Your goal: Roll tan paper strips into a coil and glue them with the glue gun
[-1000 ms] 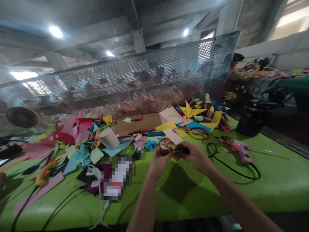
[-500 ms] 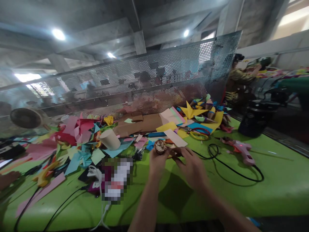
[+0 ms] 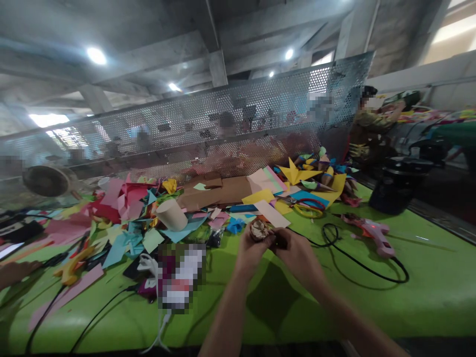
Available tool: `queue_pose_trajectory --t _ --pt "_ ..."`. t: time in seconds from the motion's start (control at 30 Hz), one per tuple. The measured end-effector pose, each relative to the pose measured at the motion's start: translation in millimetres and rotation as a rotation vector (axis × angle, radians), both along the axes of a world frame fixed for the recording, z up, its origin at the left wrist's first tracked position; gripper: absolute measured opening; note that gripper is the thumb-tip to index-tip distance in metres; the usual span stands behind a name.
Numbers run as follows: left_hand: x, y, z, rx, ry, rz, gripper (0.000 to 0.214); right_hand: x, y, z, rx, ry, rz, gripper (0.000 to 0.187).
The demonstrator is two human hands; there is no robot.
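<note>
A brown paper roll [image 3: 259, 229] with crumpled pale paper showing in its round end is wrapped by the fingers of my left hand [image 3: 250, 252]. Close against it on the right, my right hand [image 3: 295, 253] has its fingers bent and pressed on the brown part beside the left fingertips. Much of the roll is hidden by both hands. Just behind the hands lie a crumpled blue paper [image 3: 235, 226] and a pale pink paper strip [image 3: 271, 214].
A pink glue gun [image 3: 372, 230] with a black cord lies to the right, and scissors [image 3: 308, 206] lie behind. Left are a power strip [image 3: 184, 277], a cardboard tube [image 3: 171, 215], a yellow glue gun [image 3: 72, 265] and another person's hand [image 3: 17, 274]. A perforated screen [image 3: 238, 124] stands behind.
Both hands and the roll sit slightly farther right in the view. My right fingers have closed in against the roll. The other person's hand at the left reaches farther in.
</note>
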State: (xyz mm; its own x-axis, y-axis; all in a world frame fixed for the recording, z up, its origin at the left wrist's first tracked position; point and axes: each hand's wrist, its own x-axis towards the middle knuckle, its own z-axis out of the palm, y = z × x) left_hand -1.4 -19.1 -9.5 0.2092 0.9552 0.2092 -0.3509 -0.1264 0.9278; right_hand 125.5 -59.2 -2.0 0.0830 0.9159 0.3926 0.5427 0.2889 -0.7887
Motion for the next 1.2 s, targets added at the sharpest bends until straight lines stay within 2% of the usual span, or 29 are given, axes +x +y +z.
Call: queue_pose_trajectory --t 0.07,0.13,0.27,0.37,0.43,0.7,0.83,1.1,1.2 --pt "1.0 1.7 -3.4 0.042 0.027 0.039 0.033 9.7 2.3 1.8 -0.005 0.008 -0.039 0.012" --pt "1.8 2.8 -6.1 0.111 0.07 0.084 0.033 21.8 3.0 9.7 0.033 0.12 -0.068 0.016" --pt "2.1 0.8 -5.5 0.262 0.236 0.106 0.024 38.1 -2.1 42.9 0.072 0.461 0.072 0.026" --pt "1.0 -2.6 -2.8 0.375 0.372 0.121 0.019 37.2 -5.9 65.2 0.086 0.483 0.157 0.023" --pt "0.4 -4.0 -2.5 0.427 0.42 0.139 0.017 33.1 -5.7 71.2 0.099 0.438 0.181 0.02" --pt "0.8 -5.9 -3.4 0.489 0.482 0.182 0.018 20.9 -2.0 61.9 0.111 0.163 0.01 0.011" --pt "0.5 -5.2 -4.2 0.486 0.499 0.178 0.021 19.8 -1.9 59.6 0.092 0.105 -0.015 0.012" --pt "0.1 -4.7 -7.0 0.607 0.577 0.177 0.021 17.1 -4.2 63.8 0.127 -0.011 -0.08 0.015" --pt "0.3 -5.0 -7.1 0.62 0.582 0.18 0.023 15.0 -5.0 62.2 0.116 0.011 -0.08 0.015"
